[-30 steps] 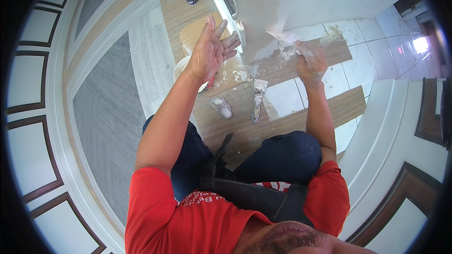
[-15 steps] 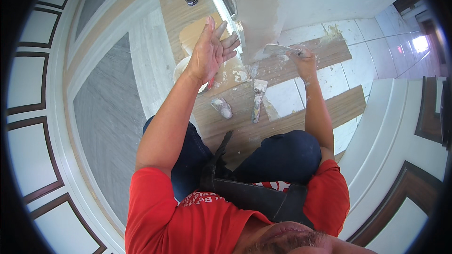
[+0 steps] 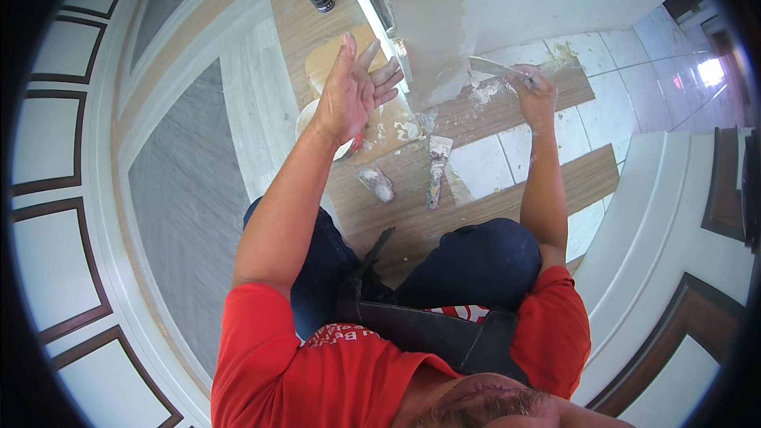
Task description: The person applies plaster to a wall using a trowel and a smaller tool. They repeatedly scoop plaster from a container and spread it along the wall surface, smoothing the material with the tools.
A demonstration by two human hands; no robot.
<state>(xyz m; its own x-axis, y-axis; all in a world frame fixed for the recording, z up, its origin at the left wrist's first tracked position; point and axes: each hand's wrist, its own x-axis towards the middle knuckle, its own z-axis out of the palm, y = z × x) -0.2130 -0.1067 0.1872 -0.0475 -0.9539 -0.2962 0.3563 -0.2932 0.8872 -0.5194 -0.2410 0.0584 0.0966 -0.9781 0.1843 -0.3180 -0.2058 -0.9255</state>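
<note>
Scraper [image 3: 493,66] juts leftward and slightly forward from the right hand [image 3: 536,87], clamped on its near end; its long axis points toward the wall [image 3: 507,0], though contact is unclear. Left hand [image 3: 355,103], fingers apart, lies farther from it.

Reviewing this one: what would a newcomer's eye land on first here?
Probably the bright red shirt across the bottom of the view, then the left hand, open with fingers spread, left of the upper centre. Right of centre, the right hand holds a flat-bladed tool beside the smeared wall. Between the hands and the knees, a white-smeared scraper lies on the floor.
</note>
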